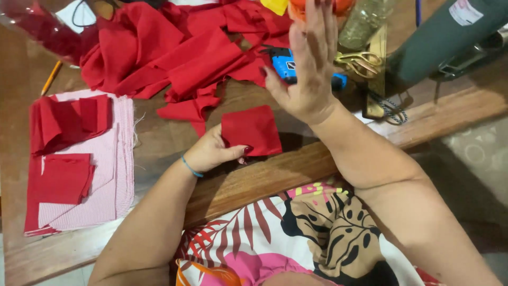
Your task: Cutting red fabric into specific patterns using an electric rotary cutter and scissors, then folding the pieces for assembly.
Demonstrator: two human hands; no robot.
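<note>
A person seated at a brown wooden tabletop point(264, 177) works a small square of red fabric point(252, 130), which lies flat near the tabletop's front edge. The left hand point(211, 152) pins the square's lower left edge, thumb and fingers pinched on the cloth; a thin blue band circles that wrist. The right hand point(309, 69) hangs above and beyond the square, palm open, fingers spread, grasping nothing.

The square looks soft, matte and evenly cut, its corners fairly crisp and its surface free of obvious creases. To handle it well, the pinning hand would best keep light pressure on the edge so the cloth stays flat, while the free hand comes down without dragging or puckering the piece.

Beyond the square sprawls a loose heap of red fabric scraps point(174, 53). Just past the raised right hand lies a blue hand tool with a black end point(286, 63). To the right of the square, further back, rest gold-handled scissors point(360, 61), a clear glass jar point(365, 18) and a dark green cylindrical appliance point(444, 37). Well to the left of the square, folded red pieces point(69, 119) sit on a red-and-white striped cloth point(119, 159), with a yellow pencil point(51, 78) beyond them.
</note>
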